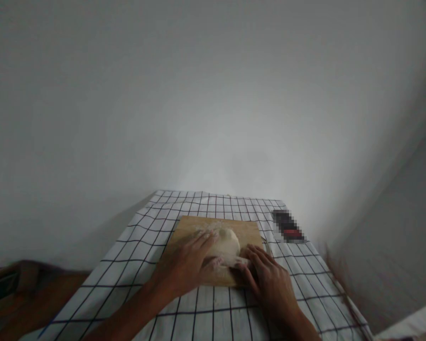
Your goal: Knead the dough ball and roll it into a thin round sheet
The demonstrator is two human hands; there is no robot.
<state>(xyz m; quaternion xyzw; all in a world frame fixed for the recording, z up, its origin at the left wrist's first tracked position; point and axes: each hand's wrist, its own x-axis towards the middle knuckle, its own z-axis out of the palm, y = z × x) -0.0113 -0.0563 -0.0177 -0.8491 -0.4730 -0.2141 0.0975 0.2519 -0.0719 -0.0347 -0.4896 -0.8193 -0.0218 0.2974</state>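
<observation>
A pale, rounded lump of dough lies on a wooden board dusted with flour. My left hand grips the dough's left side, its fingers over the top and its floury thumb along the near edge. At the lower right of the dough, my right hand has its thumb and curled fingers on the near edge. Both thumbs point inward toward each other, with flour on them. The underside of the dough and part of its left side are hidden.
The board rests on a table with a white cloth checked in dark lines. A blurred dark and red item lies at the table's right edge. Behind stands a pale wall. Brown furniture is low at the left.
</observation>
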